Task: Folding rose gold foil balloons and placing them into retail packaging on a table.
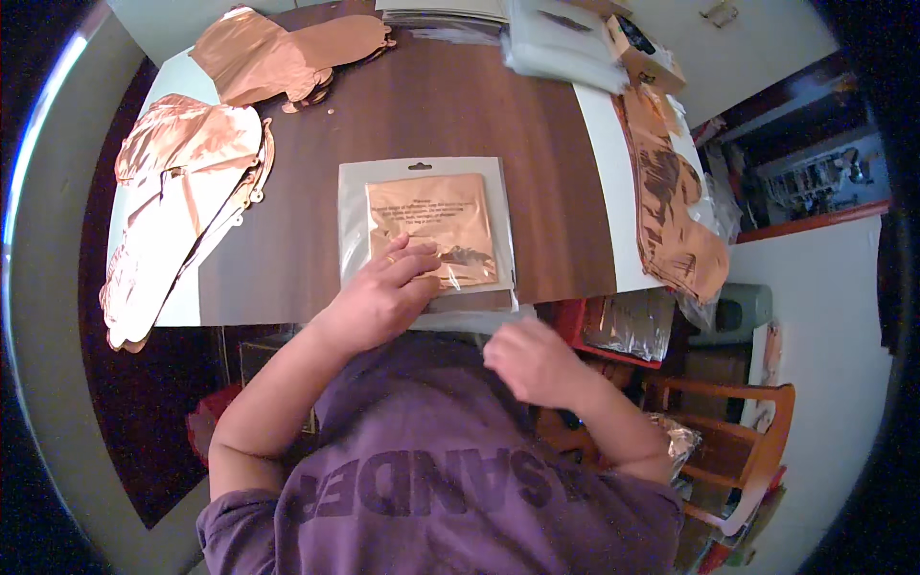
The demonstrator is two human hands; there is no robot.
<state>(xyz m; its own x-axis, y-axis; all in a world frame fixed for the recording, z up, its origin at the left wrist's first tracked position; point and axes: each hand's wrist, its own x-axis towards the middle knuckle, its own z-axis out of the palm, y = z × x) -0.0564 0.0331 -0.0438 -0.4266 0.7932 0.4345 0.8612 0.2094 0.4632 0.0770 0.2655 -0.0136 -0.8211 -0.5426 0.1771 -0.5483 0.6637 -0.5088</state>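
A clear-fronted plastic bag with a pale border and a hang hole (419,167) lies on the table in front of me. Inside it sits a folded rose-gold foil balloon (428,196), flat, with small dark print showing. My left hand (383,287) rests on the lower left of the bag, fingers stretched over the foil and holding nothing. Just off the table's front edge, my right hand (537,362) is curled closed and slightly blurred. A translucent plastic flap (460,321) hangs at the bag's lower edge, close to the right fingertips; whatever they pinch is hidden.
Flat rose-gold foil balloons (182,192) are piled at the left, with another heap (259,57) at the far left. More foil (676,211) overhangs the right edge. Clear bags (561,43) are stacked at the back right. Below right stand a red box (613,359) and a wooden chair (728,388).
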